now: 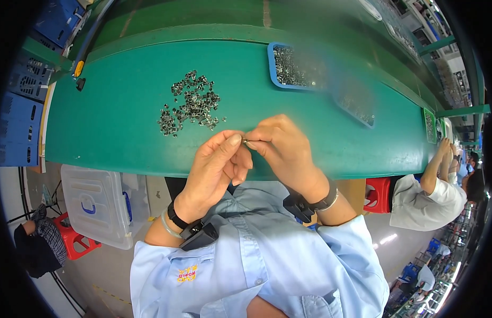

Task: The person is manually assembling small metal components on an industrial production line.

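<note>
The left hand (218,158) and right hand (282,151) each have a fingertip grip pinching one small metal part (246,141), held above the green worktop (113,122) near a loose pile of metal pieces (195,103). Yellow-and-pink embroidered lettering (187,273) marks the light-blue shirt (320,254).

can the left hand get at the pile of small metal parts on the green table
Probably yes: the pile of metal parts lies just beyond the left hand, and nothing visible stands between them. It is, though, pinching a small metal piece together with the right hand.
</note>
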Available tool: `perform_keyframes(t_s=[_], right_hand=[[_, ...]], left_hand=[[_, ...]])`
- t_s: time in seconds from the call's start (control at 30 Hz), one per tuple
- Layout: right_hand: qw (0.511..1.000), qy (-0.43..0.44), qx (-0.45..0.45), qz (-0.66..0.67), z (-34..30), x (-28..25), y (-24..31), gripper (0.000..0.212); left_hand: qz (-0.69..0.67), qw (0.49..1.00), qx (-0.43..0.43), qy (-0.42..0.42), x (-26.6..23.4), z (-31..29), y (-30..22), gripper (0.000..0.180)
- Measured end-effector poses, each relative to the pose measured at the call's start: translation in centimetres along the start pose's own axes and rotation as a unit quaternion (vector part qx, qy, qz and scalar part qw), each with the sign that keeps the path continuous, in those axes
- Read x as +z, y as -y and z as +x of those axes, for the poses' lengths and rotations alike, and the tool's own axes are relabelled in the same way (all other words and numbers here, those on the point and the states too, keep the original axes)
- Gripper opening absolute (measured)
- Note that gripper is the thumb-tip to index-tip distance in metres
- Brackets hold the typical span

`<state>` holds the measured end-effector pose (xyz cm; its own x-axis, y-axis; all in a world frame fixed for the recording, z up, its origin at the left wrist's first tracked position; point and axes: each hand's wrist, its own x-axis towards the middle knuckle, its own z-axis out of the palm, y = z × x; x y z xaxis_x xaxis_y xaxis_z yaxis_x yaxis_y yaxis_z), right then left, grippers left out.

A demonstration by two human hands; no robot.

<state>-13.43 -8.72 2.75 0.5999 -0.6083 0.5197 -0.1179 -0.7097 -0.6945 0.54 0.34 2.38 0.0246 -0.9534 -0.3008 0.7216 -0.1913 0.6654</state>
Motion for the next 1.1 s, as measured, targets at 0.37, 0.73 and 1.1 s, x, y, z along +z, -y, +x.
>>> perform_keyframes(t_s=[0.37, 0.73, 1.1], right_hand=[[0.999, 0.008, 0.034, 0.036, -0.4, -0.2, 0.3, 0.019], [0.995, -0.023, 0.055, 0.083, -1.0, 0.5, 0.6, 0.02], [1.0, 0.0, -0.017, 0.004, -0.5, -0.2, -0.3, 0.019]], left_hand=[[-0.012, 1.0, 0.018, 0.013, -0.2, 0.3, 0.3, 0.016], [-0.096, 0.992, 0.061, 0.059, -0.6, 1.0, 2.1, 0.015], [0.048, 0.998, 0.035, 0.0, 0.5, 0.0, -0.5, 0.015]])
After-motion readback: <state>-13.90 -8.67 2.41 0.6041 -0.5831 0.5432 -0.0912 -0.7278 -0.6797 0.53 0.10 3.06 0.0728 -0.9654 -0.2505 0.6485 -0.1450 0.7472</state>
